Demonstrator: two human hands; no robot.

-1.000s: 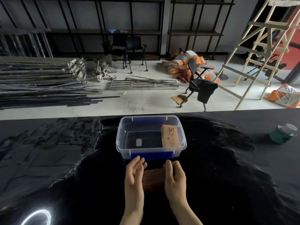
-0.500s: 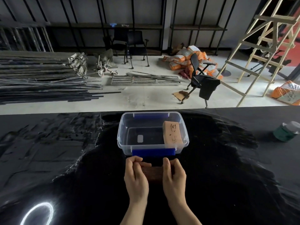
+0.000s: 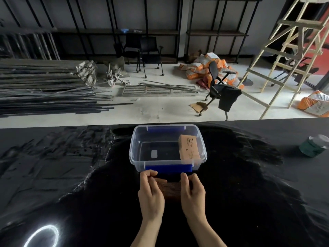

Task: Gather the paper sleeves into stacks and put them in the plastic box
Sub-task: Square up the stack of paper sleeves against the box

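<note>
The left hand [image 3: 151, 191] and right hand [image 3: 192, 191] each clasp an end of a stack of sleeves [image 3: 171, 189], likely to square its edges, at six o'clock of the box [image 3: 135, 148], where another stack [image 3: 189, 148] lies at three o'clock.

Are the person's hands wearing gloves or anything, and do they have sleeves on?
No gloves. The left hand and right hand are both bare, with no rings, watch or bracelets showing. The forearms are bare too, all the way down to the bottom edge of the picture, so no sleeves can be seen. The fingernails look short and unpainted.
</note>
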